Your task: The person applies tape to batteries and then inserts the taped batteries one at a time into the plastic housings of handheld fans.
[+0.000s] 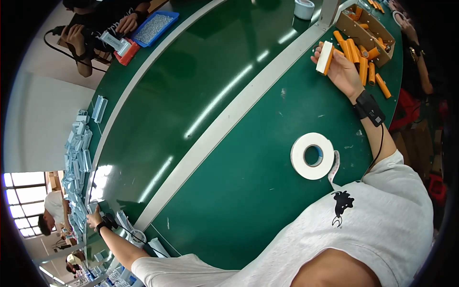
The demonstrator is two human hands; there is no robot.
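My right hand (343, 74) is raised at the upper right, palm up, with its fingers curled round an orange battery pack (329, 66). A flat white strip (324, 57) covers one face of the pack. Far out at the lower left, my left hand (95, 219) reaches to the near end of a heap of pale blue plastic housings (76, 158). Its thumb and fingers close about one pale housing (92, 207), small and partly hidden in this view. A wide roll of white tape (298, 155) lies flat on the green table before my chest, its loose end trailing toward my shirt.
Several orange battery packs (363, 69) lie beside and inside a cardboard box (366, 36) at the upper right. A pale metal rail (229, 117) divides my table from the green belt (201, 86). Opposite, a person's hands work near a blue tray (155, 28) and red fixture (126, 52).
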